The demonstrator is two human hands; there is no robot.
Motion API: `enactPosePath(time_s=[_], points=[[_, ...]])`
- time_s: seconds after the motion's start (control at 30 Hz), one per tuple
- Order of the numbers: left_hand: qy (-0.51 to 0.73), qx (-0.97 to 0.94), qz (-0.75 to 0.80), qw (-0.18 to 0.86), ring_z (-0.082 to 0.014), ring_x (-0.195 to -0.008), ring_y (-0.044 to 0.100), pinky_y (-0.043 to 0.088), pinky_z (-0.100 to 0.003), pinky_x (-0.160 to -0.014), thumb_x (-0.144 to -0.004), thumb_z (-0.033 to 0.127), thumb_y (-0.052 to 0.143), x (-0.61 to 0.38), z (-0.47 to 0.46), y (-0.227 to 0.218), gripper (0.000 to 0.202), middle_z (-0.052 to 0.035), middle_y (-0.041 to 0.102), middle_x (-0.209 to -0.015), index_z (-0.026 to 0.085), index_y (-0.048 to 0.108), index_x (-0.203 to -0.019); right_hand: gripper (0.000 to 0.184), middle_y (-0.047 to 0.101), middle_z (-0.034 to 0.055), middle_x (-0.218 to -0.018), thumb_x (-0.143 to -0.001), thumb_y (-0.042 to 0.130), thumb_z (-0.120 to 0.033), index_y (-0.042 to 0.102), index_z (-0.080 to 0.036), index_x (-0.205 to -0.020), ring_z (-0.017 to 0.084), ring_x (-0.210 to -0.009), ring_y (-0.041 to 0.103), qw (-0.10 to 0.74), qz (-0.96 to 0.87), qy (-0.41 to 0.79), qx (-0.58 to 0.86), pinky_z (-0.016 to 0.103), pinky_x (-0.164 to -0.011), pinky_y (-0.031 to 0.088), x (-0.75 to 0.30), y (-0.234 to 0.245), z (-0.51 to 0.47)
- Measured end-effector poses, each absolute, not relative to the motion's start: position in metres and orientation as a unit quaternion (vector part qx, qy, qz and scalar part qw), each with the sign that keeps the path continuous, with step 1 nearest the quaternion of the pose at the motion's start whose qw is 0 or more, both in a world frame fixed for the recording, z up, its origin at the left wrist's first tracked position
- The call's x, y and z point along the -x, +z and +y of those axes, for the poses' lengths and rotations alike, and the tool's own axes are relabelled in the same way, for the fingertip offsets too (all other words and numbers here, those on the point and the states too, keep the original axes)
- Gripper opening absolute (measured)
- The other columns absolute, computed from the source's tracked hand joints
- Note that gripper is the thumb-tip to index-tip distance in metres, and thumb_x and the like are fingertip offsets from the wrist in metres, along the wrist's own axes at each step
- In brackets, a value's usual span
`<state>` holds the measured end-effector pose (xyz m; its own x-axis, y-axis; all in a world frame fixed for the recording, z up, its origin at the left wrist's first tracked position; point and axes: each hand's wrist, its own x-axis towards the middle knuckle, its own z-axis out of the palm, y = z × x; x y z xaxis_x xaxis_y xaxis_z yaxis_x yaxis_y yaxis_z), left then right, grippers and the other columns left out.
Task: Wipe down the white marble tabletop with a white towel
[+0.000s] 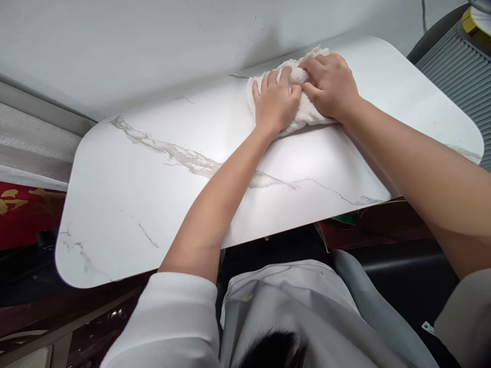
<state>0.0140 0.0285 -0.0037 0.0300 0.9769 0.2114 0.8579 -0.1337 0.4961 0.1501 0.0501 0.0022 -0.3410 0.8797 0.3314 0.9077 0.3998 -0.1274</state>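
A crumpled white cloth point(307, 110) lies on the far side of a white marble-look tabletop point(153, 194), close to the wall. My left hand point(274, 99) presses down on the cloth's left part, its fingers curled over it. My right hand point(332, 84) lies on the cloth's right part with the fingers bent and gripping the fabric. The two hands touch each other over the cloth. Most of the cloth is hidden under them.
A pale wall point(153, 46) runs along the table's far edge. A grey ribbed appliance point(456, 66) stands at the right. Red patterned fabric point(26, 204) shows at the left, dark furniture below the table's near edge.
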Motion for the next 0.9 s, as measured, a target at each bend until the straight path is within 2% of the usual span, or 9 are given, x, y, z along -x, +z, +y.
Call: enactPosePath(time_s=[0.13,0.2,0.4,0.53,0.63,0.73,0.83,0.9], points=[[0.261,-0.721,0.636,0.091,-0.0259,-0.139,0.040,0.016,-0.043,-0.124,-0.088,0.033,0.034,-0.007,0.047,-0.001,0.052,0.0017,0.058,-0.138,0.035,0.055,-0.136,0.037,0.061,0.0065,-0.125,-0.095,0.046,-0.021,0.058,-0.015,-0.129,0.026,-0.117,0.052,0.183,-0.810,-0.026,0.557,0.044,-0.109,0.036,-0.144,0.001,0.069],[0.260,-0.725,0.632,0.086,-0.0261,-0.137,0.043,0.019,-0.044,-0.123,-0.087,0.032,0.033,-0.005,0.055,-0.001,0.052,-0.0024,0.058,-0.137,0.029,0.055,-0.134,0.036,0.061,0.0073,-0.125,-0.096,0.048,-0.019,0.058,-0.012,-0.129,0.026,-0.119,0.052,0.188,-0.804,-0.021,0.564,0.043,-0.110,0.034,-0.141,0.001,0.077],[0.242,-0.720,0.645,0.078,-0.0283,-0.135,0.042,0.023,-0.038,-0.121,-0.080,0.042,0.025,-0.002,0.077,-0.001,0.055,0.0051,0.059,-0.135,0.048,0.054,-0.126,0.042,0.060,0.0087,-0.126,-0.096,0.047,-0.024,0.056,-0.010,-0.135,0.029,-0.123,0.050,0.181,-0.791,-0.016,0.585,0.043,-0.110,0.035,-0.135,0.005,0.090],[0.235,-0.718,0.650,0.085,-0.0253,-0.135,0.041,0.019,-0.039,-0.122,-0.080,0.042,0.023,-0.001,0.089,-0.003,0.056,0.0040,0.058,-0.137,0.045,0.051,-0.129,0.046,0.059,0.0066,-0.126,-0.095,0.041,-0.029,0.055,-0.011,-0.135,0.027,-0.123,0.051,0.169,-0.795,-0.022,0.583,0.043,-0.111,0.036,-0.134,0.006,0.099],[0.237,-0.718,0.648,0.089,-0.0256,-0.133,0.041,0.016,-0.042,-0.122,-0.083,0.040,0.025,0.000,0.095,-0.003,0.056,0.0004,0.057,-0.138,0.040,0.050,-0.133,0.048,0.057,0.0025,-0.133,-0.093,0.036,-0.031,0.050,-0.024,-0.138,0.025,-0.122,0.048,0.127,-0.786,-0.028,0.605,0.041,-0.115,0.037,-0.133,0.007,0.110],[0.238,-0.713,0.653,0.095,-0.0277,-0.134,0.040,0.016,-0.040,-0.122,-0.082,0.041,0.026,0.000,0.099,-0.002,0.055,0.0021,0.057,-0.137,0.042,0.051,-0.130,0.047,0.054,-0.0043,-0.139,-0.093,0.029,-0.037,0.045,-0.034,-0.137,0.022,-0.122,0.046,0.091,-0.775,-0.046,0.623,0.034,-0.118,0.036,-0.133,0.006,0.119],[0.235,-0.708,0.659,0.095,-0.0270,-0.135,0.039,0.017,-0.039,-0.122,-0.081,0.042,0.026,-0.001,0.102,0.000,0.057,0.0033,0.056,-0.138,0.042,0.051,-0.131,0.047,0.055,-0.0060,-0.137,-0.096,0.021,-0.041,0.045,-0.034,-0.136,0.020,-0.121,0.047,0.081,-0.778,-0.078,0.618,0.031,-0.118,0.037,-0.134,0.006,0.123],[0.231,-0.709,0.661,0.086,-0.0268,-0.136,0.039,0.019,-0.038,-0.122,-0.080,0.043,0.025,-0.001,0.103,0.000,0.060,0.0035,0.056,-0.138,0.044,0.051,-0.133,0.046,0.056,-0.0034,-0.135,-0.095,0.023,-0.039,0.045,-0.032,-0.134,0.020,-0.121,0.048,0.084,-0.780,-0.079,0.616,0.032,-0.118,0.037,-0.133,0.006,0.122]])
